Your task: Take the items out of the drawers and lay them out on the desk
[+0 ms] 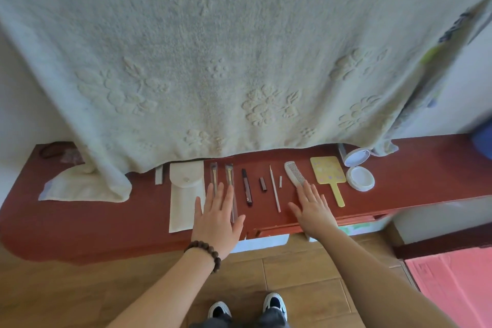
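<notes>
On the red desk (106,221) a row of items lies side by side: a white pouch (183,194), two wrapped brushes (214,176), a dark pen (246,186), a small dark cap (263,184), a thin stick (274,189), a white comb (294,174), a yellow hand mirror (328,172) and an opened white round case (360,178). My left hand (217,218) lies flat with straight fingers over the lower ends of the brushes. My right hand (314,208) lies flat on the desk just below the comb. Neither hand holds anything.
A large pale embossed towel (213,61) hangs over the back of the desk, its corner folded on the left (87,184). A drawer front (279,229) shows under the desk edge beneath my right hand. Pink sheets (452,279) lie at lower right. Wooden floor and my shoes are below.
</notes>
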`<control>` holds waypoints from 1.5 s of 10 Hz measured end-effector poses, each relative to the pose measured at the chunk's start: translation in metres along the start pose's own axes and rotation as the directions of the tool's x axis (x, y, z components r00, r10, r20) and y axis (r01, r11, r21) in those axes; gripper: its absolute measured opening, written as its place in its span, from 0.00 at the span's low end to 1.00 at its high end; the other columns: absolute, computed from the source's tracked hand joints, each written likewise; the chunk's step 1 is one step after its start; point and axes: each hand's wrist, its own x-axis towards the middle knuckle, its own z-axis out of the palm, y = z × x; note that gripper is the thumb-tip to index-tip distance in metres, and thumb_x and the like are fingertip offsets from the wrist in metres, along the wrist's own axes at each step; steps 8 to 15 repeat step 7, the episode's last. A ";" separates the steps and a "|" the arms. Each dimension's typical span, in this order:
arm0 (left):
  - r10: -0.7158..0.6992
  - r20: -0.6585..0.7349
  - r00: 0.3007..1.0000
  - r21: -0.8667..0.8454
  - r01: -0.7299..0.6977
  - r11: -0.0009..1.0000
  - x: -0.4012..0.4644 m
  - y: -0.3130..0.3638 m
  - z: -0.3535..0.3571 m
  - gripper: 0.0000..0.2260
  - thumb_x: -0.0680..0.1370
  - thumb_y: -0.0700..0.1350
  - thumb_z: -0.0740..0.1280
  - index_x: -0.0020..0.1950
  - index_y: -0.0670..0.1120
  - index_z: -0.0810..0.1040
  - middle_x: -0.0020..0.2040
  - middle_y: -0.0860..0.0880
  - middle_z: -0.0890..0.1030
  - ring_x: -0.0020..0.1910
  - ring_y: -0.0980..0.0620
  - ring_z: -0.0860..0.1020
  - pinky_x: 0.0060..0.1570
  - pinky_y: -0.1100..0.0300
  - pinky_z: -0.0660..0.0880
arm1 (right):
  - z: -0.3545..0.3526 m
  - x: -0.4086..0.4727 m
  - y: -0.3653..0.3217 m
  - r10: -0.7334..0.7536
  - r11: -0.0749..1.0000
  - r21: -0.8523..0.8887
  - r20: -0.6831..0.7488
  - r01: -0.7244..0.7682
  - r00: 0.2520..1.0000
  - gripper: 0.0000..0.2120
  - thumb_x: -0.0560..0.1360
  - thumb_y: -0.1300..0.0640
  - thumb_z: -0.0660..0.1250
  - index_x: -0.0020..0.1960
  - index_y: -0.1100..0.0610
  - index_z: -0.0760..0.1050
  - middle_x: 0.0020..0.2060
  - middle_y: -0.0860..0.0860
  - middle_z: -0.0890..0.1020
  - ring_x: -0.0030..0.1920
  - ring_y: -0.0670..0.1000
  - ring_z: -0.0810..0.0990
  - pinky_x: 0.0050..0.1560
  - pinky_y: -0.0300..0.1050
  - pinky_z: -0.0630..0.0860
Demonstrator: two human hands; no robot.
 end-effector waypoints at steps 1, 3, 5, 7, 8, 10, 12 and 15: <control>-0.005 0.022 1.000 0.020 0.004 1.000 -0.003 0.000 0.000 0.31 0.80 0.62 0.46 0.78 0.52 0.38 0.79 0.49 0.40 0.77 0.49 0.37 0.73 0.47 0.37 | 0.006 0.001 -0.004 0.014 1.000 -0.021 -0.009 -0.014 1.000 0.32 0.81 0.40 0.47 0.78 0.54 0.40 0.78 0.51 0.42 0.77 0.50 0.39 0.77 0.51 0.41; -0.024 0.049 0.999 0.018 0.023 1.000 -0.002 -0.001 0.005 0.30 0.80 0.61 0.47 0.78 0.51 0.41 0.79 0.49 0.42 0.77 0.48 0.39 0.74 0.46 0.41 | 0.016 -0.002 -0.025 0.129 0.992 -0.014 -0.024 -0.129 0.991 0.32 0.80 0.39 0.42 0.77 0.56 0.38 0.78 0.53 0.41 0.77 0.53 0.40 0.76 0.52 0.40; -0.058 0.068 0.996 0.006 0.057 0.998 0.001 -0.005 0.007 0.30 0.81 0.60 0.47 0.78 0.51 0.42 0.79 0.48 0.43 0.77 0.48 0.39 0.75 0.46 0.43 | 0.014 0.003 -0.033 0.185 0.983 -0.001 0.019 -0.185 0.983 0.32 0.80 0.40 0.41 0.77 0.56 0.38 0.77 0.53 0.40 0.77 0.54 0.39 0.76 0.53 0.40; -0.063 0.066 0.996 0.024 0.062 0.998 0.001 -0.007 0.009 0.30 0.81 0.61 0.47 0.78 0.50 0.41 0.79 0.49 0.43 0.77 0.48 0.39 0.75 0.45 0.43 | 0.012 0.003 -0.037 0.196 0.980 0.022 0.013 -0.196 0.981 0.33 0.80 0.39 0.41 0.77 0.55 0.36 0.77 0.53 0.40 0.77 0.54 0.39 0.76 0.54 0.39; -0.063 0.066 0.996 0.024 0.062 0.998 0.001 -0.007 0.009 0.30 0.81 0.61 0.47 0.78 0.50 0.41 0.79 0.49 0.43 0.77 0.48 0.39 0.75 0.45 0.43 | 0.012 0.003 -0.037 0.196 0.980 0.022 0.013 -0.196 0.981 0.33 0.80 0.39 0.41 0.77 0.55 0.36 0.77 0.53 0.40 0.77 0.54 0.39 0.76 0.54 0.39; -0.063 0.066 0.996 0.024 0.062 0.998 0.001 -0.007 0.009 0.30 0.81 0.61 0.47 0.78 0.50 0.41 0.79 0.49 0.43 0.77 0.48 0.39 0.75 0.45 0.43 | 0.012 0.003 -0.037 0.196 0.980 0.022 0.013 -0.196 0.981 0.33 0.80 0.39 0.41 0.77 0.55 0.36 0.77 0.53 0.40 0.77 0.54 0.39 0.76 0.54 0.39; -0.063 0.066 0.996 0.024 0.062 0.998 0.001 -0.007 0.009 0.30 0.81 0.61 0.47 0.78 0.50 0.41 0.79 0.49 0.43 0.77 0.48 0.39 0.75 0.45 0.43 | 0.012 0.003 -0.037 0.196 0.980 0.022 0.013 -0.196 0.981 0.33 0.80 0.39 0.41 0.77 0.55 0.36 0.77 0.53 0.40 0.77 0.54 0.39 0.76 0.54 0.39; -0.063 0.066 0.996 0.024 0.062 0.998 0.001 -0.007 0.009 0.30 0.81 0.61 0.47 0.78 0.50 0.41 0.79 0.49 0.43 0.77 0.48 0.39 0.75 0.45 0.43 | 0.012 0.003 -0.037 0.196 0.980 0.022 0.013 -0.196 0.981 0.33 0.80 0.39 0.41 0.77 0.55 0.36 0.77 0.53 0.40 0.77 0.54 0.39 0.76 0.54 0.39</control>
